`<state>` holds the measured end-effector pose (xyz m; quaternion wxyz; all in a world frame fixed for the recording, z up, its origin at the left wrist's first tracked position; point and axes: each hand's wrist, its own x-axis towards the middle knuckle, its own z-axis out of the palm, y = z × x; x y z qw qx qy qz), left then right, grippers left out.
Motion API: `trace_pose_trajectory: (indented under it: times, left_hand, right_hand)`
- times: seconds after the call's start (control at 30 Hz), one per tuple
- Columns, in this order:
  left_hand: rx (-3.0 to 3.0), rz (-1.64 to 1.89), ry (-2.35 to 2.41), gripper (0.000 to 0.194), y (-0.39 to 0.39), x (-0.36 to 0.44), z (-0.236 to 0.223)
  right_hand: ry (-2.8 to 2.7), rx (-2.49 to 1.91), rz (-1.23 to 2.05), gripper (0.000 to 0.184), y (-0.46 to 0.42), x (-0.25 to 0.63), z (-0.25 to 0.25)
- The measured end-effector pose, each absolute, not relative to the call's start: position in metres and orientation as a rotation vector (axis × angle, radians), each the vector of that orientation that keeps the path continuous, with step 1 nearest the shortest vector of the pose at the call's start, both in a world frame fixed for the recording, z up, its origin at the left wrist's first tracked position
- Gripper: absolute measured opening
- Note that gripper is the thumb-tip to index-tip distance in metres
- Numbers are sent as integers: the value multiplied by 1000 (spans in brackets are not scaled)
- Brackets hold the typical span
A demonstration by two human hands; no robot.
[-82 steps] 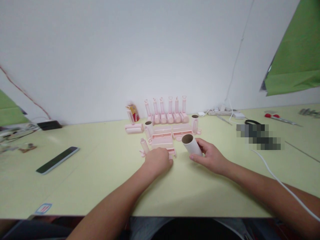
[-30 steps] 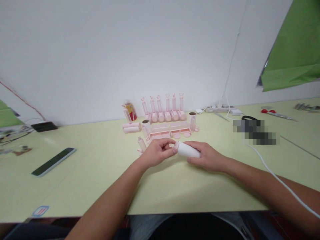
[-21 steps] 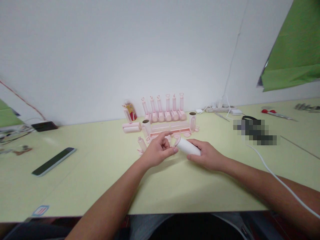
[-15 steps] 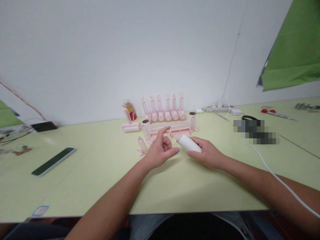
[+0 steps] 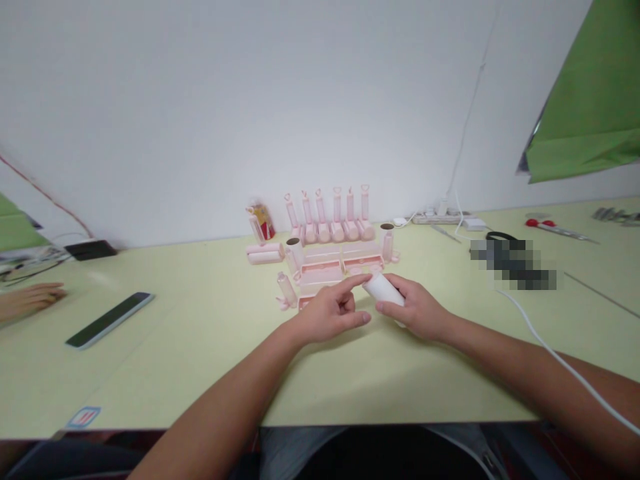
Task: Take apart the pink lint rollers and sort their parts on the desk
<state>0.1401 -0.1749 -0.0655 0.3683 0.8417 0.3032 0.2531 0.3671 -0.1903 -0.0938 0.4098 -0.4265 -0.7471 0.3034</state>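
My right hand (image 5: 423, 310) is wrapped round a white lint roller refill (image 5: 385, 291), tilted with its near end toward the left. At that left end, the outstretched index finger of my left hand (image 5: 330, 313) reaches the rim. The left thumb points right below it and the other left fingers are curled, with nothing held. Just behind the hands lie open pink lint roller cases (image 5: 320, 270). A pink handle (image 5: 286, 290) stands left of them. Two more rolls with brown cores, a left roll (image 5: 294, 252) and a right roll (image 5: 387, 233), stand upright.
Several pink lint rollers (image 5: 337, 230) line the wall, beside a yellow-red packet (image 5: 266, 223). A phone (image 5: 111, 321) lies left, near another person's hand (image 5: 33, 300). At right are a power strip (image 5: 437, 218), a blurred dark object (image 5: 515, 263) and a white cable (image 5: 555, 357).
My left hand has moved right, bringing its index fingertip to the roll's end. Another person's hand has come into view at the far left.
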Motion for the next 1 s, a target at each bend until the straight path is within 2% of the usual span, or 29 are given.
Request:
trace_pose_trajectory:
  times: [0.2, 0.3, 0.4, 0.53, 0.67, 0.83, 1.0]
  left_hand:
    - [2214, 657, 866, 63, -172, 136, -58]
    - [2281, 661, 1114, 48, -164, 121, -44]
    - [2335, 382, 1315, 33, -155, 97, -30]
    - [2395, -33, 1591, 31, -154, 81, -27]
    - [2466, -200, 1784, 29, -167, 94, -32]
    - [2544, -314, 1530, 18, -178, 108, -27]
    - [2525, -87, 1447, 30, -174, 104, -26]
  right_hand:
    - [-1891, -1055, 775, 41, -191, 368, -93]
    - [-1880, -1065, 768, 43, -190, 369, -92]
    - [-1868, -1084, 761, 42, -189, 369, -93]
    - [-1880, -1093, 760, 39, -188, 369, -95]
    - [-1882, -1094, 758, 40, -188, 371, -96]
    - [-1861, -1093, 766, 43, -187, 370, -96]
    - [-1835, -1082, 769, 41, -186, 370, -96]
